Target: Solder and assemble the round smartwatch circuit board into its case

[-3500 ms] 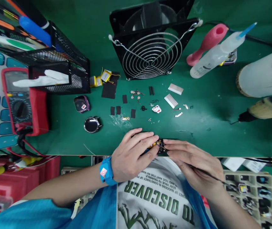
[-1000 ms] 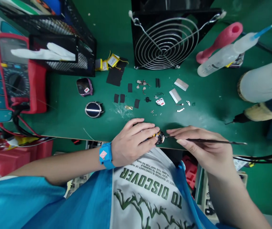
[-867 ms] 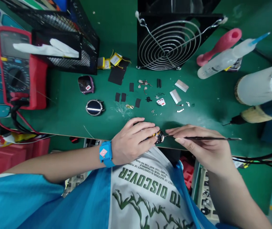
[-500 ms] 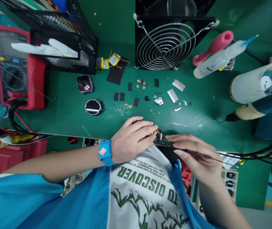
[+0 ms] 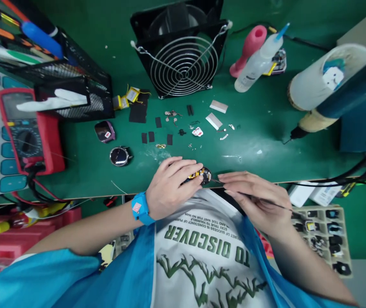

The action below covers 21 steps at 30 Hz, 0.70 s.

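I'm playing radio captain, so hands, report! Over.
Left hand holding small gadget; right hand gripping thin tool. Gadget's insides showing. Left hand partly hides it.

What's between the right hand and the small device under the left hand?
In the head view, the thin tip of the dark tool held in the right hand lies in that gap. Whether it touches the device isn't clear.
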Available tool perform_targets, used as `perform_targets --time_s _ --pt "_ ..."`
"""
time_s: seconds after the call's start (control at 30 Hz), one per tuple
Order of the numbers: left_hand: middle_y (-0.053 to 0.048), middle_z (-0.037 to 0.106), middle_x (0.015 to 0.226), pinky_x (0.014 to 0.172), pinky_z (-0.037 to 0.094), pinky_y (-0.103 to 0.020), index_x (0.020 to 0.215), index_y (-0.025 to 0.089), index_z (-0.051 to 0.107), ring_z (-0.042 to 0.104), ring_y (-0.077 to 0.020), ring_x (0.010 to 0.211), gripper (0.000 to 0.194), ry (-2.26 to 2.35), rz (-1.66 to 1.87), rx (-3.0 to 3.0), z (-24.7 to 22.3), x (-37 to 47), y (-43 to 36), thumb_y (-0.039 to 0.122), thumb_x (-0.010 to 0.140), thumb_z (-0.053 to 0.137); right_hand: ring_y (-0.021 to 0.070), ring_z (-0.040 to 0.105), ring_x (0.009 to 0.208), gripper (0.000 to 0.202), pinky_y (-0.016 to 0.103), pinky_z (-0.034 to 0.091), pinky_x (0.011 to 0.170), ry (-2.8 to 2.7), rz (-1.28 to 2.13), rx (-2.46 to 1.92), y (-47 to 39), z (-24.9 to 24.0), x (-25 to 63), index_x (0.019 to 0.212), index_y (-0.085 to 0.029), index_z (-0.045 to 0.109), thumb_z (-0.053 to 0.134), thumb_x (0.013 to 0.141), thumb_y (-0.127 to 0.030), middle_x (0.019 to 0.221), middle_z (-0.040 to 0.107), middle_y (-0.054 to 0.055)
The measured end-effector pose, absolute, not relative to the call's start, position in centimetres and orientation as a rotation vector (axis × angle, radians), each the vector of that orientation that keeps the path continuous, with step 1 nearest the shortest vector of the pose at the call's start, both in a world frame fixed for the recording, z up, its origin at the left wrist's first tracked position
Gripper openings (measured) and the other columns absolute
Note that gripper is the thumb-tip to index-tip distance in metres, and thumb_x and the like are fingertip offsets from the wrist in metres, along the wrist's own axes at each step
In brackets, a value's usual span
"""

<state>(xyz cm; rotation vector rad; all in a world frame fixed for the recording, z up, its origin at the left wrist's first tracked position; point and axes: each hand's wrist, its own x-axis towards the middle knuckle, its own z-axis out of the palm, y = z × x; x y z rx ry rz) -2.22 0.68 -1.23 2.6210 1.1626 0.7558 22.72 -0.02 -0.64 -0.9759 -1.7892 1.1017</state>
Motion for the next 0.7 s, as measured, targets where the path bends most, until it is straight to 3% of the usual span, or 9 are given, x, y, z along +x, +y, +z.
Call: perform_targets --time_s 0.17,0.5,0.7 --pt "-0.008 0.079 0.12 0.101 0.056 -0.046 0.105 0.019 0.071 0.073 -0.0241 0.115 0.01 1.142 0.749 2.606 -1.2 -2.3 0.6 0.023 0.096 0.074 0.0225 0.08 0.098 0.026 0.038 0.067 0.088 -1.665 1.059 -1.117 -0.4 -0.6 22.9 0.105 -0.024 0.079 0.071 0.09 -0.004 0.103 0.082 0.006" --pt "-0.009 0.078 0.122 0.102 0.055 -0.046 0.107 0.019 0.071 0.072 -0.0245 0.117 0.011 1.137 0.712 2.613 -1.1 -2.4 0.7 0.022 0.096 0.073 0.0263 0.076 0.111 0.033 0.045 0.066 0.093 -1.902 1.031 -0.881 0.2 -0.4 21.7 0.12 -0.023 0.076 0.067 0.093 -0.008 0.114 0.08 0.01" --pt "-0.009 0.078 0.121 0.101 0.056 -0.046 0.106 0.019 0.071 0.073 -0.0241 0.115 0.011 1.122 0.729 2.614 -1.1 -2.5 0.7 0.024 0.096 0.073 0.0243 0.079 0.099 0.033 0.041 0.066 0.087 -1.691 1.016 -1.028 -0.1 -0.6 22.0 0.111 -0.025 0.078 0.072 0.088 -0.003 0.099 0.082 0.005"
